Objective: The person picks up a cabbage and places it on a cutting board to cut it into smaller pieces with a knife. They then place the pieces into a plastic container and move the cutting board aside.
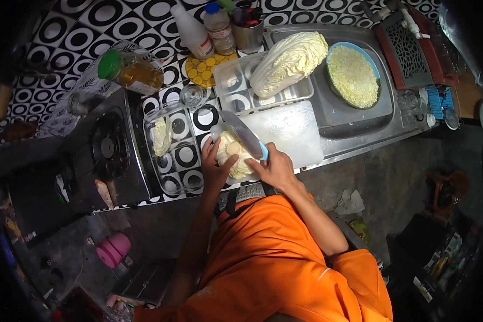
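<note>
My right hand (278,168) grips the light blue handle of a knife (242,133), its broad blade pointing up and left, away from me. Under the blade lies a pale napa cabbage piece (234,152), its round cut stem end facing up. My left hand (214,165) holds that cabbage from the left, fingers and thumb around its side. My right thumb reaches toward the cabbage's right side. A white cutting board (290,134) spreads to the right beneath the knife hand. Left of my hands, a clear tray (173,184) holds a small pale leaf piece (162,136).
A whole napa cabbage (291,63) rests across a clear container (236,102) at the back. On the sink (327,115) stands a blue bowl (353,75) full of shredded cabbage. Bottles (220,28) and a green-lidded jar (131,74) stand behind. A gas stove (110,145) is at left.
</note>
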Tool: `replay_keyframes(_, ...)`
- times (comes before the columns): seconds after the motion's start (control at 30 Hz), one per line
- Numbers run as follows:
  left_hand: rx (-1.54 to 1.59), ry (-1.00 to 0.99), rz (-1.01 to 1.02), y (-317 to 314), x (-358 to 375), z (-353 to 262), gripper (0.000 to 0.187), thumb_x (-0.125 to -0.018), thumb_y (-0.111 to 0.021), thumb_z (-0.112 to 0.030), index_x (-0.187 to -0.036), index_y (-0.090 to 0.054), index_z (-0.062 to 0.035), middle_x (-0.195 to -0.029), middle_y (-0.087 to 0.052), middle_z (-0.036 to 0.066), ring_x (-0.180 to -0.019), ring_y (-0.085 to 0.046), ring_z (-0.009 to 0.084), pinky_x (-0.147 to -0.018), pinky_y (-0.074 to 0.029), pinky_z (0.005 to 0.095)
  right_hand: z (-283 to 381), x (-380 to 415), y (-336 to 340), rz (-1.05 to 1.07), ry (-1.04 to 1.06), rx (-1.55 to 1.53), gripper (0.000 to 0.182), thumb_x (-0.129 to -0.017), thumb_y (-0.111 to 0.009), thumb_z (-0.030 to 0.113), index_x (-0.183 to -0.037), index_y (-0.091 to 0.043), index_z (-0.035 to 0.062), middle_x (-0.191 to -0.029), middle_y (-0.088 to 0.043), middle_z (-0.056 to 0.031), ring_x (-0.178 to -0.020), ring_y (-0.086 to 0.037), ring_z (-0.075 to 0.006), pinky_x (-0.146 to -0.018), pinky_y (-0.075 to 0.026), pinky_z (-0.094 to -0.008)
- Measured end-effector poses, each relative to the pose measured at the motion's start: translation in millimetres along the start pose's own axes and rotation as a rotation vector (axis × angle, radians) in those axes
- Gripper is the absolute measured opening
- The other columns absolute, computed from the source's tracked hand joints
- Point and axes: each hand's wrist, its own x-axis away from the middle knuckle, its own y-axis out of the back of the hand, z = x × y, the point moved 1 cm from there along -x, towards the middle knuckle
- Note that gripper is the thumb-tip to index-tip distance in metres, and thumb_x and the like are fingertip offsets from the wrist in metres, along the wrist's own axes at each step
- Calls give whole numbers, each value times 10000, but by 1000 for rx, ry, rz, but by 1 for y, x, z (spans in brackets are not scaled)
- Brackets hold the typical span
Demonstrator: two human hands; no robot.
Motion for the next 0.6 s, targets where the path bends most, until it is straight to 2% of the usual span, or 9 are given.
replay_keyframes(0.03, 6, 2, -11, 1, 2, 1, 645, -726, -807, -233, -1273, -560, 1, -1413, -372, 196, -1230, -485, 300, -962, -458, 373, 7, -3, -4, -29, 35, 5, 513, -803, -702, 416, -986, -502, -20, -733, -612, -171, -706, -640, -371, -645, -495, -449)
replay_keyframes(0.07, 59, 110, -21, 2, 3, 3, 610, -742, -795, -207, -1271, -567, -7, -1416, -365, 195, -1184, -522, 294, -914, -489, 357, 6, -6, -15, -158, 157, 72, 536, -793, -715, 414, -988, -491, -32, -898, -567, -214, -760, -622, -399, -656, -497, -471)
replay_keyframes(0.1, 115, 217, -28, 3, 4, 6, 576, -758, -784, -182, -1268, -574, -15, -1419, -358, 195, -1138, -559, 288, -867, -519, 340, 8, -10, -21, -156, 165, 81, 536, -793, -715, 414, -988, -491, -32, -898, -567, -214, -760, -622, -399, -656, -497, -471)
replay_keyframes(0.17, 57, 186, -73, 4, 4, 12, 484, -775, -771, -156, -1214, -619, -20, -1356, -450, 214, -1060, -610, 268, -810, -547, 308, 11, -14, -30, -201, 152, 118, 581, -784, -731, 452, -975, -501, -47, -964, -518, -210, -793, -603, -391, -673, -484, -458)
replay_keyframes(0.23, -22, -26, -90, 10, -1, 13, 432, -769, -777, -153, -1158, -652, -14, -1216, -575, 232, -1026, -633, 260, -779, -568, 304, 9, -15, -35, -188, 124, 162, 597, -772, -744, 457, -977, -499, -47, -981, -491, -193, -767, -596, -378, -665, -483, -452)
replay_keyframes(0.3, 32, 22, -111, 13, 1, 7, 440, -764, -788, -187, -1154, -660, -28, -1178, -627, 209, -959, -665, 221, -783, -550, 302, 6, -15, -36, -168, 70, 131, 635, -771, -735, 464, -1015, -487, -67, -1023, -479, -202, -782, -603, -419, -659, -505, -475)
replay_keyframes(0.4, -19, -39, -87, 15, -1, 3, 428, -732, -774, -139, -1124, -665, -9, -1183, -604, 276, -876, -697, 255, -669, -576, 297, 2, -13, -43, -209, 101, 138, 653, -766, -734, 482, -1014, -493, -72, -1033, -481, -201, -771, -596, -419, -650, -502, -469)
replay_keyframes(0.57, -110, -38, -196, 8, -7, 5, 407, -633, -749, -175, -1018, -695, -53, -998, -665, 254, -798, -685, 351, -702, -547, 389, 3, -11, -52, -272, 109, 136, 654, -774, -724, 491, -1018, -491, -69, -1041, -481, -196, -758, -594, -412, -649, -493, -470)
replay_keyframes(0.6, -117, 87, -125, 15, -9, -7, 405, -633, -748, -182, -1014, -690, -57, -990, -667, 250, -786, -679, 367, -704, -543, 400, 4, -9, -53, -270, 113, 143, 654, -774, -724, 491, -1018, -491, -69, -1041, -481, -196, -758, -594, -412, -649, -493, -470)
